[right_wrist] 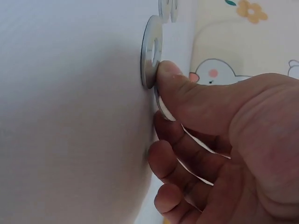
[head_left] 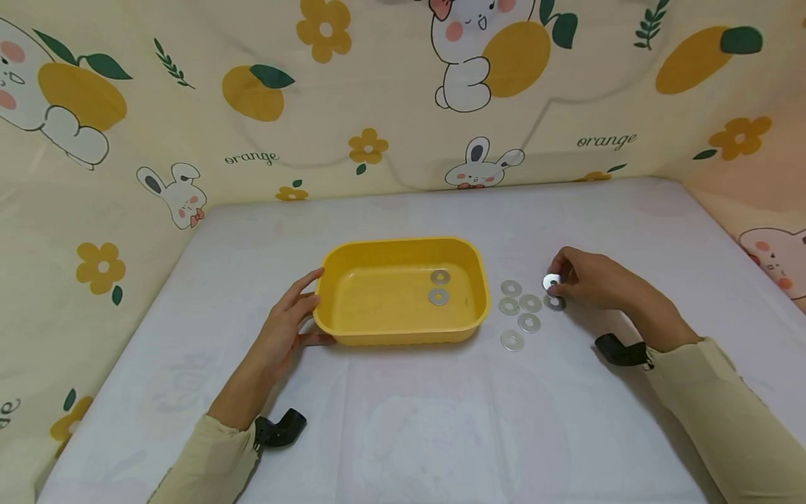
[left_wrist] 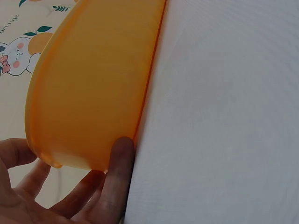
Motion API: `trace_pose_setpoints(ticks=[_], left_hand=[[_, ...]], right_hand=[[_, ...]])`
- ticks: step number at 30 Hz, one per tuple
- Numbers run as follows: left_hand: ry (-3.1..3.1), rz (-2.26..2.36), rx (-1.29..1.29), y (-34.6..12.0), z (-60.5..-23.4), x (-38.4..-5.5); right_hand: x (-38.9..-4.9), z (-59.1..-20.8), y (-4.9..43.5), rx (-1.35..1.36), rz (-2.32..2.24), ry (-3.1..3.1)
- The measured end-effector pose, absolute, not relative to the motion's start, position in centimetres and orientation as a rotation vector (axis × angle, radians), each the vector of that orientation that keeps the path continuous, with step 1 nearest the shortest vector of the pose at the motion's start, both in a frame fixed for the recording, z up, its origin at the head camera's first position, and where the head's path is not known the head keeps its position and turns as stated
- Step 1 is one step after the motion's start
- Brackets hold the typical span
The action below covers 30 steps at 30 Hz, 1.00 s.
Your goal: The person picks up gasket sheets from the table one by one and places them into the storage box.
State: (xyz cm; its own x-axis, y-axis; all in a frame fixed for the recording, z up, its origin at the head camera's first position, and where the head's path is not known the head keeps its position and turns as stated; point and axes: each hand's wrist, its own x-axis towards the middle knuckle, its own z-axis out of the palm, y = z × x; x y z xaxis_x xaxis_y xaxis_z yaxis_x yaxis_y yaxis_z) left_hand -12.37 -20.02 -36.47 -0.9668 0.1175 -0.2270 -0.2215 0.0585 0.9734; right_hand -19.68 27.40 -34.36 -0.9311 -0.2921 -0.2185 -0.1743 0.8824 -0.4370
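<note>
A shallow yellow plastic tray sits mid-table with two flat metal washers in its right part, a far washer and a nearer washer. My left hand holds the tray's left end, fingers at the end wall and rim, thumb low on the near side. To the right of the tray, my right hand pinches a washer between thumb and index finger. Another washer lies right by the thumb tip. Several loose washers lie between this hand and the tray.
A white cloth covers the table. Behind and at both sides rises a cream curtain printed with oranges, flowers and rabbits. Black wrist-worn devices sit below the left hand and the right hand.
</note>
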Motion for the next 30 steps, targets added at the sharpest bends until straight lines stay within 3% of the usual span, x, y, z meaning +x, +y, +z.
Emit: trace_pose_setpoints(ticks=[30], left_hand=[[2.153, 1.944, -0.138, -20.0, -36.5, -12.3]], right_hand=[[-19.7, -34.2, 28.8, -0.495, -0.528, 2.748]])
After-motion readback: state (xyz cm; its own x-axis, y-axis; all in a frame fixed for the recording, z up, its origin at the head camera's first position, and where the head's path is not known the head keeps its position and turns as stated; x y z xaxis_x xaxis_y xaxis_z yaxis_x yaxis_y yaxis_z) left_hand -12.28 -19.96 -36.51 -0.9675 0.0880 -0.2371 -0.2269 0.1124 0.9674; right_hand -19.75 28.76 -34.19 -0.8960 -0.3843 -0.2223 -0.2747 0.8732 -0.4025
